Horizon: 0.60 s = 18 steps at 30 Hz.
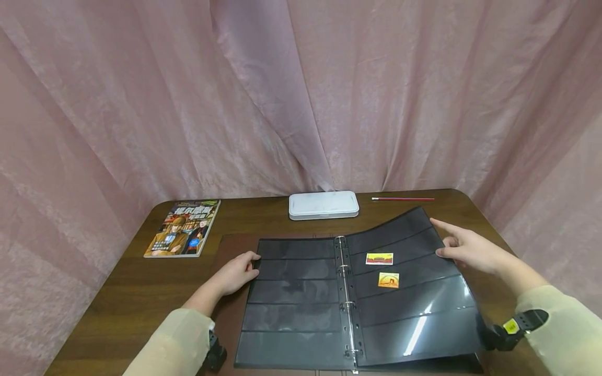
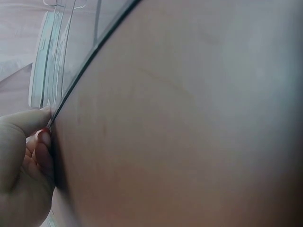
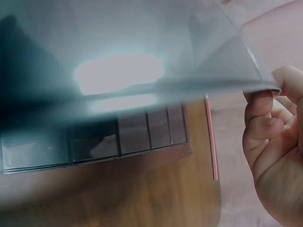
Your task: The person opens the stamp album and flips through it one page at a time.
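A ring-bound stamp album [image 1: 345, 292] lies spread on the table, with black pocket pages on both sides of its metal rings. My right hand [image 1: 470, 249] pinches the outer edge of the right album page [image 1: 414, 324], which is lifted and bowed above the pages under it. Two small stamps show on that page: a yellow and red one [image 1: 379, 259] and an orange one [image 1: 388, 280] below it. At the outer edge of the left album page [image 1: 293, 316], my left hand [image 1: 237, 271] pinches the rim between thumb and fingers. That page's pockets show no stamps.
Toward the table's far left lies a book [image 1: 183, 230] with an illustrated cover. A white case [image 1: 323, 204] stands behind the album, with a red pencil [image 1: 403, 199] to its right. Pink curtains [image 1: 301, 94] hang behind the wooden table [image 1: 108, 308]. The album's brown cover [image 1: 230, 303] extends under the pages.
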Motion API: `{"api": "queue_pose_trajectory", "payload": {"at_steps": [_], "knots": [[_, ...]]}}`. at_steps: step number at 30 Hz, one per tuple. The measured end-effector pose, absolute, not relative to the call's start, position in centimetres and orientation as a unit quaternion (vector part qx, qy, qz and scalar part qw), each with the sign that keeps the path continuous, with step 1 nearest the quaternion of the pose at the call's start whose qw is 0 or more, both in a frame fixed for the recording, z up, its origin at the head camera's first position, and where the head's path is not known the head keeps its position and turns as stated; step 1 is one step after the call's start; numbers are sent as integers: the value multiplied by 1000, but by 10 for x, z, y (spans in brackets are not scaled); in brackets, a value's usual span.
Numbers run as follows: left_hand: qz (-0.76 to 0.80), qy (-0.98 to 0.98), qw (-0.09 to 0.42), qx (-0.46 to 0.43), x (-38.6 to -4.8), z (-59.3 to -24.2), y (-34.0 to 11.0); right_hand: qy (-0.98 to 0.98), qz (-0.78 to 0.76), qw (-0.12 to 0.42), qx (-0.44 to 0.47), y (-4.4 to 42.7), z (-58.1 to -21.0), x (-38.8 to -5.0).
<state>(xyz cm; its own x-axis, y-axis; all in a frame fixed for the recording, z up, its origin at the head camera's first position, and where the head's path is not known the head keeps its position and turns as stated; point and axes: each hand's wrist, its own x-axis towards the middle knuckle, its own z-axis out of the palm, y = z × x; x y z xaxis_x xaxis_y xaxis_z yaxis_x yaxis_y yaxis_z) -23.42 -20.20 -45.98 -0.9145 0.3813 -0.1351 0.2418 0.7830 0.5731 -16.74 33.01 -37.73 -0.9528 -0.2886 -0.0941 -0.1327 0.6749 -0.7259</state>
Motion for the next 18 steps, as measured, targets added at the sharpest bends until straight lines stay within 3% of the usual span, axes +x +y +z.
{"api": "queue_pose_trajectory", "payload": {"at_steps": [18], "knots": [[290, 935, 125, 163, -234, -459, -203, 900, -407, 80, -138, 314, -342, -170]]}}
